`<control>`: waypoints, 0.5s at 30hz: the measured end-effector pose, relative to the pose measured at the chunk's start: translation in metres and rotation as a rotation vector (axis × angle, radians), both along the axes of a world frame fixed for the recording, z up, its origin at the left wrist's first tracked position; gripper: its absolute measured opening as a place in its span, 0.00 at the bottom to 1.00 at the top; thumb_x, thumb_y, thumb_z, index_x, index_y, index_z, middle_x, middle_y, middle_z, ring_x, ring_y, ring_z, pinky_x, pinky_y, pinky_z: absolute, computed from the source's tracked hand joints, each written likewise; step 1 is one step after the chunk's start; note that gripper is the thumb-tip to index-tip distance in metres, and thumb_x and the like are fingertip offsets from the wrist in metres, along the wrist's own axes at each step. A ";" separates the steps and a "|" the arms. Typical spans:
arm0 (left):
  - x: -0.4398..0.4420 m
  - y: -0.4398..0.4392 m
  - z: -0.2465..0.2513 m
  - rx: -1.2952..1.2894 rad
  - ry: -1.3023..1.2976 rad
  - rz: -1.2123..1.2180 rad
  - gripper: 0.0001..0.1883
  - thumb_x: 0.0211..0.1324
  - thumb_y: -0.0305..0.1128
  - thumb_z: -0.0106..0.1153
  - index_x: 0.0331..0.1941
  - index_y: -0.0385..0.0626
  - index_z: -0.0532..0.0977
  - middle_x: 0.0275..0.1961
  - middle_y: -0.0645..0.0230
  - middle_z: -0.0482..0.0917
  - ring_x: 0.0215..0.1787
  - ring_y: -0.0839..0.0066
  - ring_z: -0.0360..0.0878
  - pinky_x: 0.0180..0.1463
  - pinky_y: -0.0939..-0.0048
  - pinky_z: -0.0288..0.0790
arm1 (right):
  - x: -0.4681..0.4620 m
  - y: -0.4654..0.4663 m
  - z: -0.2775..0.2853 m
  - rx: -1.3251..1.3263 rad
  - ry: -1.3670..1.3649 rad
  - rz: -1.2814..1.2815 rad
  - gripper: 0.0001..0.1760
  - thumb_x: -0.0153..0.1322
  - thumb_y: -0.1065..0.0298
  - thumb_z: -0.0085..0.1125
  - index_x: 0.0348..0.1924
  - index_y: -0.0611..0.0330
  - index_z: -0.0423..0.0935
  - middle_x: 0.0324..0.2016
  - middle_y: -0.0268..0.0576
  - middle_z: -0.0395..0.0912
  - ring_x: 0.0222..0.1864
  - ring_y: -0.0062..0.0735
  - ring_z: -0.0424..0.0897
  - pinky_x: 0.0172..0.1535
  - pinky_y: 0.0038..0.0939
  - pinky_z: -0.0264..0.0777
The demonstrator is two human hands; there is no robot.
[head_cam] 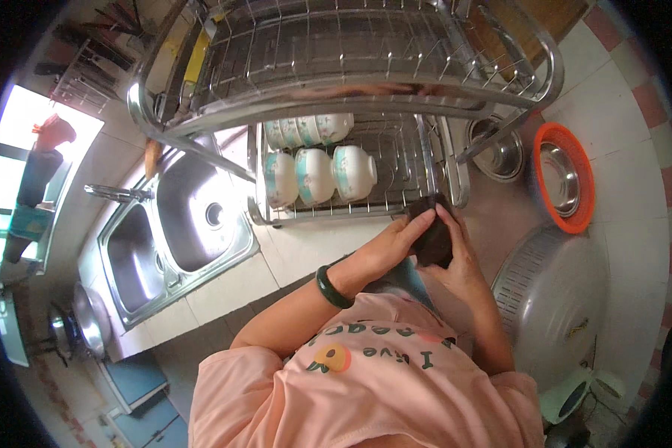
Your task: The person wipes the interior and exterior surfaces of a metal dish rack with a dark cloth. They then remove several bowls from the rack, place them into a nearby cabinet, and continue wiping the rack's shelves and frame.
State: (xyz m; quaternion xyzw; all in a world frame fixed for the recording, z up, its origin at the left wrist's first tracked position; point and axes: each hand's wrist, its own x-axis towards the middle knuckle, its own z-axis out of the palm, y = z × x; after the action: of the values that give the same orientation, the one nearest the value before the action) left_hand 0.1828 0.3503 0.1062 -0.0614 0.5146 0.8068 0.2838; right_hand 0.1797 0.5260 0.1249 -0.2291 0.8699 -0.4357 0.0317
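Observation:
Both of my hands are closed around a dark brown or black object, whose kind I cannot tell; it may be a cloth. My left hand holds it from the left with the thumb on top. My right hand grips its right side and underside. The object is beside the front right part of a metal dish rack. Several white bowls with turquoise bands, among them a bowl, stand on their sides in two rows on the rack's lower tier.
A double stainless steel sink with a faucet is at the left. The rack's upper tier overhangs the bowls. At the right are a steel basin, an orange plastic basket and a large round lidded pan or basin.

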 end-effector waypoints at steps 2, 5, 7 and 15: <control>0.013 -0.007 0.006 -0.014 0.083 -0.028 0.28 0.69 0.52 0.46 0.55 0.37 0.72 0.43 0.66 0.79 0.43 0.76 0.75 0.49 0.73 0.70 | 0.002 -0.013 -0.016 -0.171 -0.094 -0.006 0.37 0.57 0.78 0.67 0.59 0.56 0.68 0.58 0.53 0.66 0.58 0.51 0.71 0.58 0.41 0.66; 0.034 -0.037 0.015 -0.333 0.310 -0.055 0.24 0.67 0.47 0.52 0.53 0.35 0.74 0.39 0.62 0.81 0.38 0.75 0.75 0.42 0.72 0.71 | -0.006 -0.021 -0.031 -0.294 -0.146 -0.047 0.31 0.57 0.83 0.62 0.54 0.58 0.70 0.51 0.50 0.72 0.54 0.47 0.74 0.58 0.38 0.66; 0.051 -0.063 0.019 -0.683 0.569 0.018 0.22 0.66 0.42 0.55 0.55 0.38 0.74 0.41 0.60 0.82 0.41 0.74 0.78 0.42 0.71 0.72 | -0.014 -0.023 -0.037 -0.329 -0.167 -0.209 0.29 0.57 0.86 0.59 0.51 0.59 0.71 0.46 0.48 0.74 0.52 0.44 0.75 0.57 0.37 0.66; 0.073 -0.157 0.023 -0.743 0.602 0.889 0.22 0.64 0.19 0.47 0.62 0.41 0.64 0.62 0.63 0.69 0.58 0.75 0.70 0.55 0.74 0.69 | -0.054 -0.065 -0.081 0.376 0.053 -0.131 0.34 0.56 0.82 0.64 0.57 0.55 0.72 0.59 0.55 0.63 0.60 0.60 0.65 0.62 0.49 0.62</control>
State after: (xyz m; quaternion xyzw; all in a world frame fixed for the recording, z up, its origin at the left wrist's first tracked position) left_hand 0.2556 0.1931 0.1292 -0.1336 0.7418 0.5976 -0.2736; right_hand 0.1254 0.4606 0.0436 -0.1734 0.9494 -0.2608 0.0225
